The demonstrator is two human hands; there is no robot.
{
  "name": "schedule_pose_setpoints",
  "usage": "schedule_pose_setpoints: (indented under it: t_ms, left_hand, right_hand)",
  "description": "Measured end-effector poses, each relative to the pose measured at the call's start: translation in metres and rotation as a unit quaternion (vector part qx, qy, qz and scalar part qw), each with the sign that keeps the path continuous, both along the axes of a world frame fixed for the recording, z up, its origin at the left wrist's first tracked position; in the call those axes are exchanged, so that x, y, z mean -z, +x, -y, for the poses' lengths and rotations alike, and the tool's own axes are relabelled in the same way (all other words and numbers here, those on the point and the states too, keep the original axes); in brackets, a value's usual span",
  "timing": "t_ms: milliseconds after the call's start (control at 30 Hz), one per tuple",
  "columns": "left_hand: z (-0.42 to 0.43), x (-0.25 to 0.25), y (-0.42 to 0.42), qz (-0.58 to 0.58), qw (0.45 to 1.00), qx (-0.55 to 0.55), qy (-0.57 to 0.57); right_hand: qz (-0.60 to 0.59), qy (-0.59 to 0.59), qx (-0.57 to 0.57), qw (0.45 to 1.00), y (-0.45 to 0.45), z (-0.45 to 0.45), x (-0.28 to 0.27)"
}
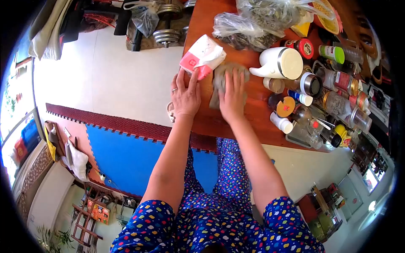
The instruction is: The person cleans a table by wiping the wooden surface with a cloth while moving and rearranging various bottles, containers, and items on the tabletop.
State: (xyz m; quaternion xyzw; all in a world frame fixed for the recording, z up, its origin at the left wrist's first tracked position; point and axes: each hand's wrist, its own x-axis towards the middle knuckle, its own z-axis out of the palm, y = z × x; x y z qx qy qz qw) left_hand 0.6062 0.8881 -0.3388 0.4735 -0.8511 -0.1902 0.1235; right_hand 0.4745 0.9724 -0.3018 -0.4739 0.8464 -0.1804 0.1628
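On the wooden table point(259, 122) lies a pink and white tissue pack point(204, 55), near the table's left edge. My left hand point(186, 95) touches the pack's lower side with its fingertips, fingers a little apart. Just to the right, a grey-brown cloth point(218, 84) is spread on the table. My right hand point(232, 95) lies flat on this cloth with its fingers stretched out, pressing it down. Part of the cloth is hidden under that hand. A white jug point(282, 62) stands to the right of the cloth.
Filled plastic bags point(249, 27) sit at the table's far side. Several jars and bottles crowd the right side, among them a white bottle point(281, 122) and a green-lidded jar point(331, 53). Dumbbells point(167, 36) and a blue mat point(122, 158) are on the floor to the left.
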Motion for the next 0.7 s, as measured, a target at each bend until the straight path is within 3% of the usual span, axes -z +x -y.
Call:
schedule_pose_setpoints:
  t_ms: [200, 333, 533, 600, 667, 700]
  left_hand:
    - [-0.001, 0.003, -0.001, -0.01, 1.0, -0.015, 0.003]
    - [-0.002, 0.005, -0.001, -0.009, 0.999, -0.022, 0.026]
    - [-0.001, 0.006, -0.001, -0.007, 1.0, -0.014, 0.004]
    - [-0.002, 0.006, -0.002, 0.008, 1.0, -0.011, 0.004]
    - [-0.002, 0.005, -0.003, 0.014, 1.0, -0.018, -0.001]
    - [-0.002, 0.005, -0.003, 0.013, 1.0, -0.018, 0.006]
  right_hand:
    - [-0.023, -0.042, 0.026, 0.999, -0.007, 0.021, 0.009]
    - [0.041, 0.014, -0.125, 0.991, 0.052, -0.058, -0.002]
    - [0.052, 0.061, -0.191, 0.978, 0.025, -0.083, -0.013]
    - [0.027, 0.068, -0.165, 0.984, -0.001, -0.072, -0.008]
    - [0.004, 0.061, -0.024, 0.998, -0.023, -0.06, -0.013]
    - [0.006, 0.062, -0.018, 0.998, -0.022, -0.063, -0.013]
